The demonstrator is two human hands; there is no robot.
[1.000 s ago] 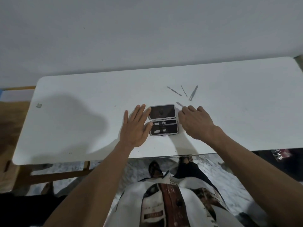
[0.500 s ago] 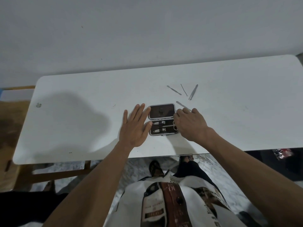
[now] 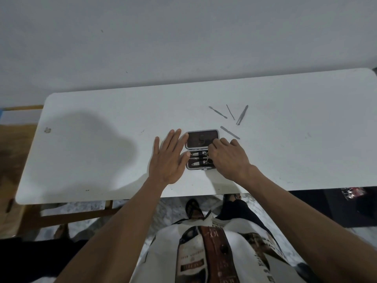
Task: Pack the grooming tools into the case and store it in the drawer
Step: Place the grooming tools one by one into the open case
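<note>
A small dark grooming case [image 3: 201,139] lies open on the white table [image 3: 102,139], lid half away from me. Its near half [image 3: 196,163] holds clippers and other metal tools in straps. My left hand [image 3: 168,158] rests flat on the table, fingers apart, fingertips touching the case's left edge. My right hand [image 3: 227,158] covers the case's right end with bent fingers; its fingertips are hidden, so a grip does not show. Loose on the table are a metal file [image 3: 230,132], a cuticle pusher [image 3: 217,112], a thin pick [image 3: 230,112] and tweezers [image 3: 242,115].
The table's front edge [image 3: 183,194] runs just behind my wrists, and a grey wall stands behind the table. A wooden frame [image 3: 77,211] shows below the table at left. My feet and patterned shirt are beneath. No drawer is in view.
My right hand has slid left from beside the metal file onto the case's right end. The file stays on the table. My left hand has not moved.
</note>
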